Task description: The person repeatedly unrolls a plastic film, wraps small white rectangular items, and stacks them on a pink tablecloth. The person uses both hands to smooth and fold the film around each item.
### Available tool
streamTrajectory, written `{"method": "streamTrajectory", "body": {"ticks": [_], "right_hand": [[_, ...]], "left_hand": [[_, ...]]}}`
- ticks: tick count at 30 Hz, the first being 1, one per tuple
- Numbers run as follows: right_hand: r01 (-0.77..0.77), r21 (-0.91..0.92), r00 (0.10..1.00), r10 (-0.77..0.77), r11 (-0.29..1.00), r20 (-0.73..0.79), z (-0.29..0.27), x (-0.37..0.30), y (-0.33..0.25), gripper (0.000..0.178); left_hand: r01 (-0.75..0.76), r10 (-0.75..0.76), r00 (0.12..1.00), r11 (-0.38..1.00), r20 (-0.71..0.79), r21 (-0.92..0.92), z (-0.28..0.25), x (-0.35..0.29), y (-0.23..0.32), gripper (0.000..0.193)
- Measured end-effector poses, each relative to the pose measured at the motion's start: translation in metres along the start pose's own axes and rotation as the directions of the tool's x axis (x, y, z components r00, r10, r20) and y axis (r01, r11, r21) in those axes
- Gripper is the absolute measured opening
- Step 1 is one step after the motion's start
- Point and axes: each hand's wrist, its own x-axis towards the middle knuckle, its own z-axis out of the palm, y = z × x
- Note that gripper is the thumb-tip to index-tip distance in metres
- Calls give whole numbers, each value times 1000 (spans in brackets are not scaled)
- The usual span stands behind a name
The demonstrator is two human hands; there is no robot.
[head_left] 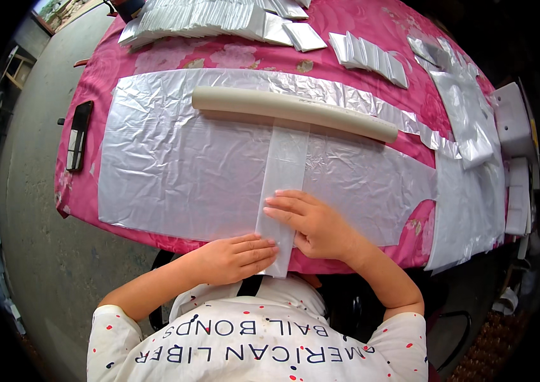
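Note:
A narrow folded strip of clear plastic film (287,153) runs lengthwise away from me, its near end hanging past the table edge. My left hand (239,259) lies flat on its near part, fingers stretched out and close together. Farther up the strip, my right hand (313,223) rests on it with extended fingers, the thumb lower down. Under the strip spreads a large sheet of clear plastic bags (168,153), wrinkled, with a curved cutout at its right end. Across the far part of strip and sheet lies a long cream-coloured pipe (295,113).
Folded plastic packets (200,22) stand in a long row at the back, with a smaller group (368,58) to their right. More plastic bags (467,204) drape over the right side. A black phone (79,136) lies on the pink tablecloth (95,83) at left.

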Motion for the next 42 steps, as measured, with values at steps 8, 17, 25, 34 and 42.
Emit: {"method": "streamTrajectory", "body": {"ticks": [8, 17, 25, 34, 42], "right_hand": [[-59, -162, 986, 32, 985, -165, 14, -15, -1, 42], [-212, -8, 930, 200, 977, -308, 8, -13, -1, 23], [-681, 535, 598, 802, 501, 11, -14, 16, 7, 21], [-671, 334, 628, 747, 662, -219, -5, 12, 0, 33], [-67, -438, 985, -10, 897, -171, -6, 1, 24, 51]], "left_hand": [[-14, 11, 990, 1000, -142, -22, -13, 14, -12, 50], [315, -319, 912, 947, -257, -56, -10, 30, -28, 55], [463, -457, 763, 880, -457, -107, -12, 41, -31, 60], [537, -530, 844, 829, -87, 160, 11, 50, -18, 72], [507, -470, 852, 851, -231, 135, 2, 58, -31, 62]]}}
